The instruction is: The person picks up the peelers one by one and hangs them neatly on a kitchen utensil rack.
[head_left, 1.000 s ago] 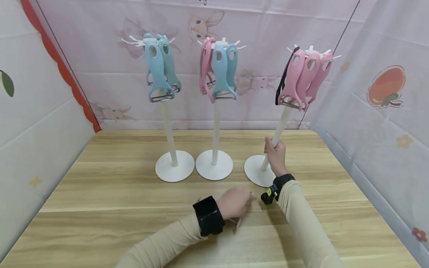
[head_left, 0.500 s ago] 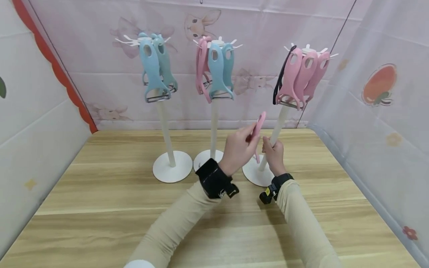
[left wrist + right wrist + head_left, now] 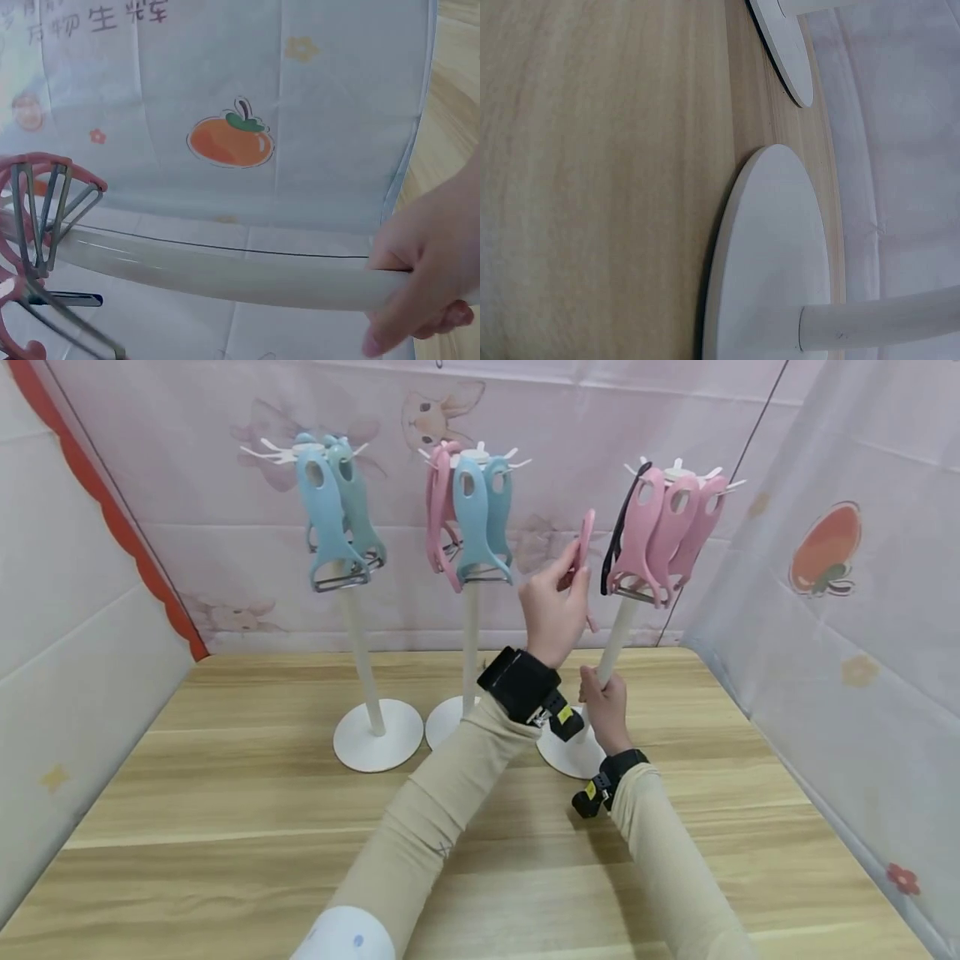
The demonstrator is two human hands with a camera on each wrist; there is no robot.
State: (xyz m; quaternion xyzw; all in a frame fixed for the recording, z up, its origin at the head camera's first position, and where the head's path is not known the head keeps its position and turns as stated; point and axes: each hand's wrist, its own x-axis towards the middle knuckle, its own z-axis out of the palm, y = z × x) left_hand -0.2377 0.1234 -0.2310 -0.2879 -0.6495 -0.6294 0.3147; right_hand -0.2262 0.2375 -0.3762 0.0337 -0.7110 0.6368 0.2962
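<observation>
My left hand point(image 3: 553, 614) pinches a pink peeler point(image 3: 587, 535) upright by its handle, just left of the right-hand stand's hooks. Lower down, my right hand point(image 3: 606, 712) is wrapped round that stand's white pole point(image 3: 619, 639); the left wrist view also has this grip on the pole point(image 3: 240, 277). Pink peelers point(image 3: 678, 527) and a black-handled one point(image 3: 621, 531), seen edge-on, hang from the stand's top. In the left wrist view their blades point(image 3: 45, 217) show at the left. The right wrist view has the round base point(image 3: 772, 240), with no hand visible.
A middle stand point(image 3: 470, 635) carries blue and pink peelers. To its left another stand point(image 3: 360, 652) bears blue and green-blue ones. White hooks stick out from each top. The stands' round bases sit close together on the wooden table point(image 3: 225, 827), with printed cloth behind and beside.
My left hand has risen from the tabletop with the pink peeler, going up and forward to near the right stand's hooks. My right hand keeps its grip on the pole.
</observation>
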